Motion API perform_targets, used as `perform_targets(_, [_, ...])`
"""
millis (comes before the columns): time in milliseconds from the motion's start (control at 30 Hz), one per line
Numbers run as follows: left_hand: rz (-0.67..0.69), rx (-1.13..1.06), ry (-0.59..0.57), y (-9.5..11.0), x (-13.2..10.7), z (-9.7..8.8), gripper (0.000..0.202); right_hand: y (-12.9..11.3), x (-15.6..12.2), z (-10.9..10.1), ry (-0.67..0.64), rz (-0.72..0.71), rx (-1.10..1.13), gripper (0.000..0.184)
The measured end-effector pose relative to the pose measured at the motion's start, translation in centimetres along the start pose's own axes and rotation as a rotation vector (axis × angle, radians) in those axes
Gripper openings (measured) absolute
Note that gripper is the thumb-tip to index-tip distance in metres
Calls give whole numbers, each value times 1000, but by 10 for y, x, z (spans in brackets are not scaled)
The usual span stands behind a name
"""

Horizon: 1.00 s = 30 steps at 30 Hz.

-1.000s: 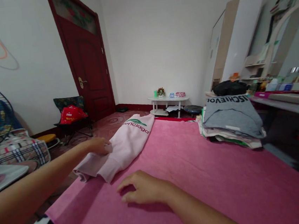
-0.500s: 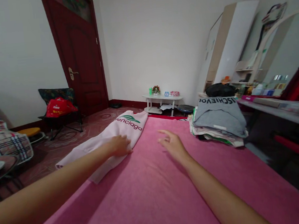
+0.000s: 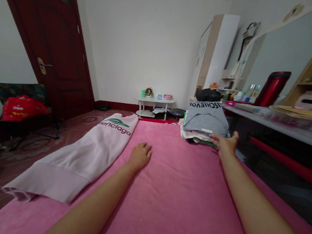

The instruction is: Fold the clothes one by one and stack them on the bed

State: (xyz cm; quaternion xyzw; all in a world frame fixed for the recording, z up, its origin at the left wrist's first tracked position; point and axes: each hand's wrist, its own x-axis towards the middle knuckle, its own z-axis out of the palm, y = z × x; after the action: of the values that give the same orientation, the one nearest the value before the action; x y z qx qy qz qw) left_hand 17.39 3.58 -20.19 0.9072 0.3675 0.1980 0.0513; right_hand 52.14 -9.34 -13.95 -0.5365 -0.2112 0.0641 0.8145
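Observation:
My left hand (image 3: 141, 155) rests on the pink bedspread (image 3: 163, 190), fingers loosely spread and holding nothing. To its left lies a folded pale pink sweatshirt (image 3: 74, 158) with a green logo and dark lettering, reaching over the bed's left edge. My right hand (image 3: 226, 143) is at the near right corner of a stack of folded clothes (image 3: 196, 137), thumb and fingers apart. Its fingertips touch or nearly touch the stack; I cannot tell which. A grey shirt (image 3: 205, 116) with dark lettering tops the stack, and a black bundle (image 3: 208, 95) sits behind it.
A table (image 3: 269, 120) holding a red thermos (image 3: 274, 88) and small bottles runs along the right. Beyond the bed's far end stands a low white table (image 3: 156, 101). A folding chair with a red bag (image 3: 24, 107) stands left, near the dark red door (image 3: 59, 60).
My left hand has come off the sweatshirt onto the bedspread. My right hand has moved right, to the clothes stack. The view has turned to the right.

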Motion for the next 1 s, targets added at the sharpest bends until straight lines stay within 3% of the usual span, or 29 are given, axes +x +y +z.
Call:
perform_targets(133, [42,1,1,-7,-4,1,43,6,12,-12,34,183,191,96])
perform_targets(333, [73,-4,10,-10,-6,-3,43,0,18,-17,48,127,309,50])
perform_targets(600, [77,-15,12,-9,-7,-3,43,-18,20,-12,-42,196,525,18])
perform_targets(733, [77,-44,14,-9,-7,-3,42,-27,23,-13,-49,221,484,24])
perform_targets(833, [69,-83,16,-11,-7,-3,42,-27,20,-9,-30,235,397,18])
perform_targets(1000, [61,-201,34,-10,-7,-3,40,-34,-7,24,-27,243,261,26])
